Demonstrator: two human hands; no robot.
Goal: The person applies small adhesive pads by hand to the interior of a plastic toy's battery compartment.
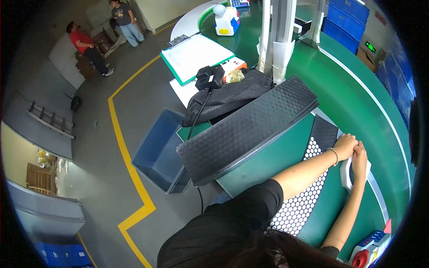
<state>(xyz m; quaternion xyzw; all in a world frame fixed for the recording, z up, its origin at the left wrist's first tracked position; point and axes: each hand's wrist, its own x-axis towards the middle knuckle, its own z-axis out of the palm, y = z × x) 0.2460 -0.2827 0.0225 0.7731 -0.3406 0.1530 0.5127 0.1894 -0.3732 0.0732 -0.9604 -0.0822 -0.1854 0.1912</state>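
A black sheet covered in white round dots [297, 210] lies on the green table beneath my left forearm. Its far end is a bare dark textured strip [324, 131]. My left hand [345, 146] is closed beside that end, a beaded bracelet at its wrist. Against it, fingers together, is my right hand [359, 156]; what sits between the fingers is hidden. A white curved plastic part [346, 175] shows on both sides of my right hand, partly covered by it.
A stack of black textured sheets [250, 129] lies left of my arms, with a blue-grey bin [158, 149] beyond. Farther back are a black mesh bag [232, 98], a clipboard [196, 56] and a metal post [282, 40]. White-and-blue toys [227, 21] stand on the green surface. Two people are far left.
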